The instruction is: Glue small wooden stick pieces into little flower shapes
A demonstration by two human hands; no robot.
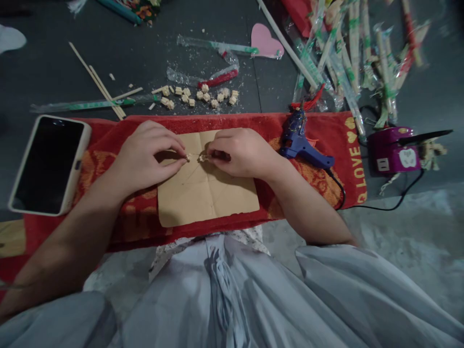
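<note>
Over a creased tan sheet of paper or card (208,198), my left hand (148,152) pinches a tiny pale piece (187,157) between thumb and forefinger. My right hand (239,152) is closed on another small pale piece (203,158), a short way to the right. The two pieces are apart, and their exact shape is too small to make out. Just beyond the hands lies a scattered row of small pale chunks (206,96) that look like short clusters of cut sticks. The sheet rests on a red towel (137,227) with orange patterns.
A phone (45,164) lies at the left. To the right are a blue glue gun (304,140) with its cord and a purple box (393,150). Wrapped chopsticks (351,53) pile up at the back right, near a pink paper heart (266,41). Loose thin sticks (103,84) lie back left.
</note>
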